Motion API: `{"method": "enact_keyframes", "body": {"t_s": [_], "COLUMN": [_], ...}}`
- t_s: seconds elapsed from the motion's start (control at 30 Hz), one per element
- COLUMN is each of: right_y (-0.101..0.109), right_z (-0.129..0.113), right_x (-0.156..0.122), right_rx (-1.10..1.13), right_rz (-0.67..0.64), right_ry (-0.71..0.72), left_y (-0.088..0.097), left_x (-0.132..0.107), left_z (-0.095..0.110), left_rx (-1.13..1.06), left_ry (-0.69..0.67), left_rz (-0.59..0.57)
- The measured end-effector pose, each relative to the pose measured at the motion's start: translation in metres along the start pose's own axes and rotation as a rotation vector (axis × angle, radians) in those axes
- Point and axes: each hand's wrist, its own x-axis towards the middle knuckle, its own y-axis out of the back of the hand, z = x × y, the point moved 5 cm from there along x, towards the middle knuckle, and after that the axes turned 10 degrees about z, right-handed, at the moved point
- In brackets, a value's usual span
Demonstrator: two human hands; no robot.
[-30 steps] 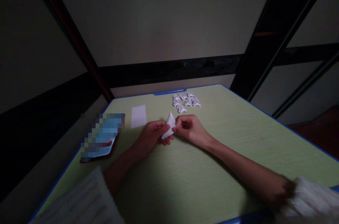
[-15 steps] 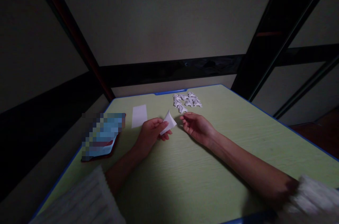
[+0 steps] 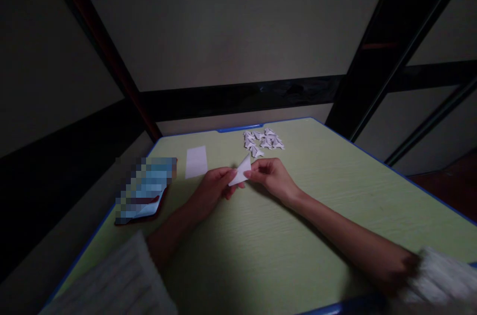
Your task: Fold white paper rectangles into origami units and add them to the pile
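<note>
A small piece of folded white paper [image 3: 241,172], roughly triangular with its tip pointing up, is held above the middle of the table. My left hand [image 3: 216,183] pinches its left side, thumb on the near face. On the right side, my right hand [image 3: 274,176] grips it between thumb and fingers. Just beyond my hands lie several small folded paper figures [image 3: 266,142] in a cluster. A flat white sheet of paper [image 3: 196,162] rests left of them, beyond my left hand.
The pale green table [image 3: 313,265] has a blue edge. At its left side lies a dark-rimmed object with a blue surface [image 3: 151,191], partly pixelated. A panelled wall [image 3: 238,27] stands directly behind the table.
My right hand has moved in from the right and closed on the folded paper. The paper has turned, its tip now further right. My left hand still holds it.
</note>
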Motion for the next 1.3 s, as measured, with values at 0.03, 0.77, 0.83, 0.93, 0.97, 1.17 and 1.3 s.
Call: {"method": "enact_keyframes", "body": {"t_s": [0.03,0.77,0.83,0.93,0.97,1.17,1.3], "right_y": [0.002,0.002,0.003,0.004,0.004,0.004,0.004], "right_z": [0.001,0.003,0.006,0.01,0.011,0.011,0.01], "right_x": [0.001,0.001,0.002,0.003,0.003,0.003,0.002], "right_rx": [-0.01,0.025,0.07,0.123,0.132,0.138,0.122], "right_rz": [0.017,0.015,0.032,0.046,0.042,0.031,0.045], "right_ry": [0.0,-0.063,-0.096,-0.166,-0.192,-0.248,-0.238], "left_y": [0.001,0.008,0.007,0.007,0.007,0.008,0.006], "left_x": [0.001,0.002,0.001,0.0,0.0,0.0,-0.001], "left_z": [-0.002,0.0,0.002,0.003,0.004,0.004,0.004], "left_rx": [-0.011,0.171,0.198,0.24,0.251,0.28,0.285], "left_ry": [0.019,0.024,0.026,0.032,0.033,0.039,0.031], "left_rz": [-0.015,0.062,0.069,0.068,0.065,0.04,0.015]}}
